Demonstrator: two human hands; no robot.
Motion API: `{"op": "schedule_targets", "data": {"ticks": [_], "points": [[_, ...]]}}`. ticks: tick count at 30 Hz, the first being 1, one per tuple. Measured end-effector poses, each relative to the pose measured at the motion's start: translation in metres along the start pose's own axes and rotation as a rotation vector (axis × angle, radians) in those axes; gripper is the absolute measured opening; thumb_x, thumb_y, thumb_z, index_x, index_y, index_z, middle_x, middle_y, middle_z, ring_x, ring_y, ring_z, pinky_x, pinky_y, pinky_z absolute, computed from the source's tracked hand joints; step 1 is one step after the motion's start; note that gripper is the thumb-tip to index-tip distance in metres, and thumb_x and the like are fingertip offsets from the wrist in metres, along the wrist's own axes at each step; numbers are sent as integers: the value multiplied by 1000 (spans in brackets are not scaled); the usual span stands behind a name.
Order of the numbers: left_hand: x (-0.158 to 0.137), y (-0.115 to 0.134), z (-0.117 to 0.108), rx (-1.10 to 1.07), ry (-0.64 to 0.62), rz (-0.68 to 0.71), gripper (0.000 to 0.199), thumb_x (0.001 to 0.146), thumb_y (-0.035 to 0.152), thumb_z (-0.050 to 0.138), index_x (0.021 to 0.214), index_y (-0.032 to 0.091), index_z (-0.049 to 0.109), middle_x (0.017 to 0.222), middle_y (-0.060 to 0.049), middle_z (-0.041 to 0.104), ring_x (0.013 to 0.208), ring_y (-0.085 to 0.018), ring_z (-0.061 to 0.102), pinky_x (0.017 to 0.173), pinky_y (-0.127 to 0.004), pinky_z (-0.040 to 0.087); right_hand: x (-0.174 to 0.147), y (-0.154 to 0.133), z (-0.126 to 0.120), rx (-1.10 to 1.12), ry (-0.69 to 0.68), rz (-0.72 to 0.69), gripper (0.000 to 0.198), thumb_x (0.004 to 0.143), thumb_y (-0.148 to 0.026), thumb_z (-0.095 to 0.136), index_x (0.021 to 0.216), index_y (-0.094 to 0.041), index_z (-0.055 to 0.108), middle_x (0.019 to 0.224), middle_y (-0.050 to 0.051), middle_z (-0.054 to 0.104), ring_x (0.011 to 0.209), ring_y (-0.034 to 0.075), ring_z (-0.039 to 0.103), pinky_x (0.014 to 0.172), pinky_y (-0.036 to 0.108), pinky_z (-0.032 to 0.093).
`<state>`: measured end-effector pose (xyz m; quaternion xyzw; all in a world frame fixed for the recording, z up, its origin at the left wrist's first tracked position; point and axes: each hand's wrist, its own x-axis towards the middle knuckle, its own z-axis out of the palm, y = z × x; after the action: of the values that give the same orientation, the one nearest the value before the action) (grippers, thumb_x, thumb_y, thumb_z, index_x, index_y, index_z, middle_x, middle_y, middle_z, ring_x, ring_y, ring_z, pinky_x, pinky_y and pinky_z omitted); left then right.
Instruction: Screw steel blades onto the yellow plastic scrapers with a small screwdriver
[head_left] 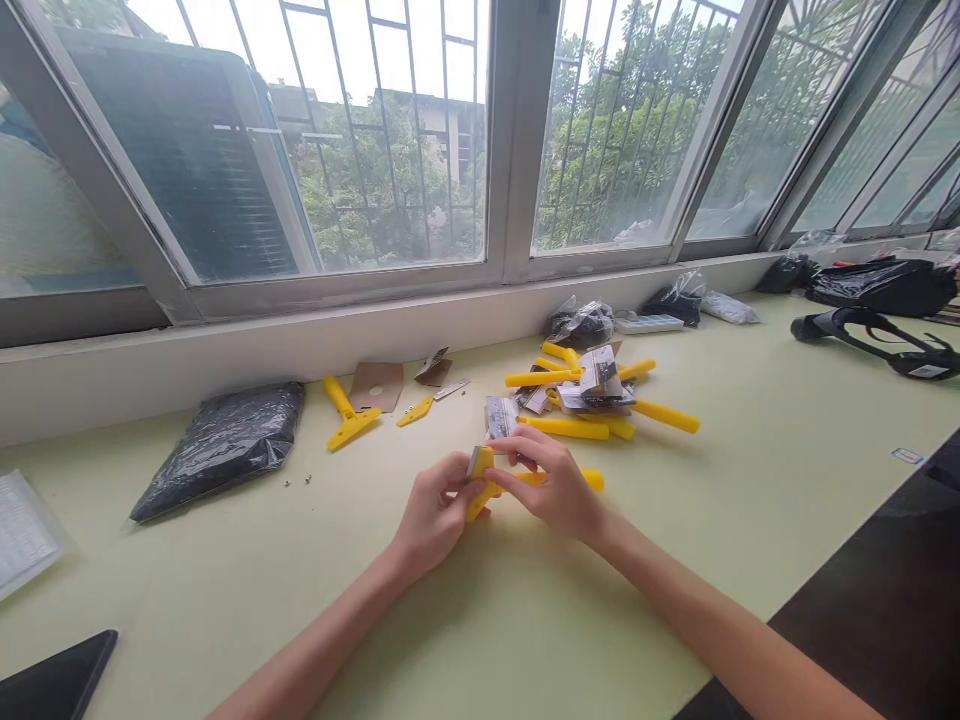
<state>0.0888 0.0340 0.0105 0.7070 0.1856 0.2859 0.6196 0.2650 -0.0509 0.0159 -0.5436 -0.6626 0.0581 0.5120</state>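
Observation:
A yellow scraper (592,480) is held between both hands above the table, its handle pointing right. My left hand (439,512) is closed around the left part of its head, near a grey metal edge. The fingers of my right hand (561,488) are closed on the upper side of the head; their tips partly hide it. Another yellow scraper (352,428) lies beyond my left hand, beside a loose yellow plate (416,411) and a metal blade (451,390). Small screws (307,479) lie to the left.
Several yellow scrapers (566,428) with printed card sleeves (600,372) are piled beyond my right hand. Brown card (377,387) and a black plastic-wrapped packet (225,440) lie by the window wall. A dark flat device (60,680) is at lower left; black straps (874,335) lie far right.

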Motion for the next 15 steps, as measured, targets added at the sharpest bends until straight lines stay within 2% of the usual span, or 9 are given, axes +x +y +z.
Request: {"op": "schedule_targets", "data": {"ticks": [3, 5, 8, 11, 15], "points": [[4, 0, -1, -141, 78, -122, 32, 87, 45, 71, 99, 17, 62, 104, -10, 72, 95, -27, 73, 74, -42, 65, 7, 1, -4, 25, 120, 34, 23, 99, -35, 58, 114, -23, 70, 95, 7, 62, 77, 17, 56, 63, 31, 47], [7, -1, -3, -209, 103, -186, 38, 82, 46, 76, 98, 15, 61, 103, -12, 74, 95, -30, 75, 73, -45, 65, 16, -1, -9, 103, 232, 80, 25, 101, -41, 54, 103, -21, 70, 94, 7, 65, 79, 18, 58, 66, 31, 48], [10, -4, -8, -262, 91, -260, 41, 78, 44, 81, 96, 14, 60, 104, -16, 75, 96, -33, 75, 73, -46, 65, 36, -10, -9, 290, 372, 182, 37, 100, -52, 51, 85, -21, 63, 81, 5, 68, 75, 18, 62, 72, 32, 51], [12, -5, -13, -288, 79, -305, 40, 77, 42, 82, 95, 13, 61, 104, -18, 75, 98, -35, 75, 74, -45, 65, 58, -24, 4, 463, 357, 224, 43, 100, -58, 48, 80, -21, 55, 75, 4, 69, 68, 16, 64, 71, 30, 51], [12, -5, -15, -285, 73, -323, 38, 77, 39, 83, 94, 12, 63, 98, -17, 76, 98, -36, 75, 75, -45, 65, 71, -34, 34, 607, 304, 166, 41, 101, -57, 47, 79, -22, 48, 70, 0, 66, 62, 14, 62, 67, 29, 49]]}}
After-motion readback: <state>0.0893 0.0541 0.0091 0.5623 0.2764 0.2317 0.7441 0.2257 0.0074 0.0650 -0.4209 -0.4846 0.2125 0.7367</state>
